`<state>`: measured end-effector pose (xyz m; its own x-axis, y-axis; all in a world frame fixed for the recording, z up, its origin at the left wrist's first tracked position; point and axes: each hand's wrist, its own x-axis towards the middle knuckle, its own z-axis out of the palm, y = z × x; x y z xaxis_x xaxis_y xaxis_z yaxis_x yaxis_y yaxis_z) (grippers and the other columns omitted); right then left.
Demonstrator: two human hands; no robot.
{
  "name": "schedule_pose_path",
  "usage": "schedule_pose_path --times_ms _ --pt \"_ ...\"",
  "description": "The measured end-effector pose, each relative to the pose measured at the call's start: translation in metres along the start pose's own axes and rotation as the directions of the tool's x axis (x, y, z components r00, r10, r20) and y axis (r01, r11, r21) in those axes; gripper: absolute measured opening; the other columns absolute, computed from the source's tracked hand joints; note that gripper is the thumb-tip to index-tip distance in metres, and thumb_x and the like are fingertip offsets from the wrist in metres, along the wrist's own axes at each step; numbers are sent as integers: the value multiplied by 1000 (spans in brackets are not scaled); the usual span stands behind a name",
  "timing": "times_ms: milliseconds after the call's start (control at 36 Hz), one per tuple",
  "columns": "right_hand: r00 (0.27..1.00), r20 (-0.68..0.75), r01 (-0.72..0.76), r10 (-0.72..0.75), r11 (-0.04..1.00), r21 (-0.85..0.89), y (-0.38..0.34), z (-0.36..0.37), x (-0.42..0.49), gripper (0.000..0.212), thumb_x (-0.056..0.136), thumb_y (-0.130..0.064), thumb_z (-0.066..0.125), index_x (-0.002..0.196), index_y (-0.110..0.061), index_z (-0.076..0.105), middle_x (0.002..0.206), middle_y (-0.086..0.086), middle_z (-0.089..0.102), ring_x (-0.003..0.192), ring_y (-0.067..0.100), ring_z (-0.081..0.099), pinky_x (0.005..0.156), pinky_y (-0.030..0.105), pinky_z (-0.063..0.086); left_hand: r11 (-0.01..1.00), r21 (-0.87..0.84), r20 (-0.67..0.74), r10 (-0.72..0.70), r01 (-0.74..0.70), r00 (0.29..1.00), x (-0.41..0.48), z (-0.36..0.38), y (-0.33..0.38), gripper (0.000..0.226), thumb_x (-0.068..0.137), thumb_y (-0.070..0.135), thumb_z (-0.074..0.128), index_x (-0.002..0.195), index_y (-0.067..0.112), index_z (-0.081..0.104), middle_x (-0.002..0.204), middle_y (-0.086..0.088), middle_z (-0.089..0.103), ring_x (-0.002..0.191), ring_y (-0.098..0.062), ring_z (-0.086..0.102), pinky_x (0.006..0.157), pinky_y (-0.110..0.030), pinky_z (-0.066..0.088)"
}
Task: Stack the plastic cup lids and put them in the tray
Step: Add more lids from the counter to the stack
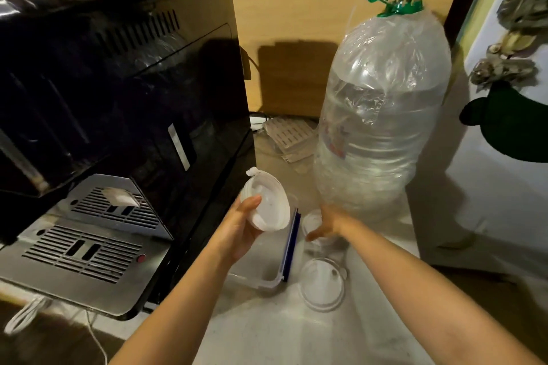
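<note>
My left hand [241, 230] holds a small stack of white plastic cup lids [268, 201] tilted up, above a clear plastic tray [267, 283] with a blue clip on its right wall. My right hand [324, 225] reaches down onto another clear lid [311, 221] lying on the counter at the foot of the big bottle; its fingers rest on the lid, and whether they grip it is hidden. A further clear lid [321, 284] lies flat on the counter, just right of the tray and nearer to me.
A black coffee machine [118, 98] with a steel drip grille [86, 252] fills the left. A large clear water bottle [382, 115] with a green cap stands behind my right hand. A white fridge side [504, 187] closes the right. Paper packets [292, 136] lie at the back.
</note>
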<state>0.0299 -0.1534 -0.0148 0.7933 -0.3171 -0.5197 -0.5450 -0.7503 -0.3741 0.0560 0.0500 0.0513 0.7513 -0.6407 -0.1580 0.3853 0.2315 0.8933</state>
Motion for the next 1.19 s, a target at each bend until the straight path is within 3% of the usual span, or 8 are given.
schedule_pose_path --times_ms 167,361,778,917,1000,1083,1139,1194 --pt "996 -46 -82 78 991 -110 2 15 17 109 55 -57 77 141 -16 25 148 12 33 131 34 39 105 48 39 1000 -5 -49 -12 12 999 -7 -6 3 83 43 40 63 120 18 46 101 -2 59 89 -14 57 56 -20 55" --pt "995 -30 -100 96 957 -272 -9 14 16 98 59 -51 78 138 -25 28 146 11 30 129 35 41 101 47 41 1000 14 -48 -3 3 999 -12 -11 4 63 46 41 63 106 26 53 102 -1 59 90 -14 57 61 -22 55" --pt "991 -129 -71 45 978 -198 -3 17 13 76 66 -41 74 130 -24 36 141 12 30 120 39 47 90 39 45 996 87 -37 -2 6 999 -12 -15 0 40 66 31 55 105 28 52 102 0 57 91 -13 56 66 -21 55" --pt "985 -172 -36 32 999 -18 1 7 3 81 67 -45 73 134 -23 32 142 10 29 120 37 48 91 41 44 997 77 -15 -25 26 1000 -7 -15 -4 64 49 44 63 110 28 52 104 -1 59 93 -16 58 70 -26 53" --pt "973 -230 74 -17 967 242 -4 -2 -8 84 65 -36 78 133 -16 33 139 11 36 118 30 49 91 37 42 998 35 -27 -49 50 998 -3 -15 -10 74 49 45 64 118 25 48 107 -2 59 96 -17 58 70 -25 54" --pt "962 -266 192 -53 828 527 -11 -15 -22 75 69 -20 77 130 -9 34 129 11 45 105 22 48 81 32 45 998 11 -28 -66 67 997 0 -11 -13 56 58 35 67 111 26 52 106 -3 60 96 -17 58 74 -28 52" --pt "968 -240 227 -77 680 697 -14 -25 -37 66 77 -14 71 131 -10 33 122 5 44 99 20 48 66 28 45 996 -9 -24 -83 83 996 3 -6 -16 42 66 26 67 106 26 53 103 -3 60 94 -17 58 71 -27 54" --pt "972 -202 237 -124 515 824 -18 -33 -51 58 82 -12 64 131 -15 34 120 2 43 92 20 52 61 27 44 995 -27 -22 -96 95 995 5 -2 -19 44 70 28 62 112 23 51 103 -4 61 93 -18 59 66 -24 56"
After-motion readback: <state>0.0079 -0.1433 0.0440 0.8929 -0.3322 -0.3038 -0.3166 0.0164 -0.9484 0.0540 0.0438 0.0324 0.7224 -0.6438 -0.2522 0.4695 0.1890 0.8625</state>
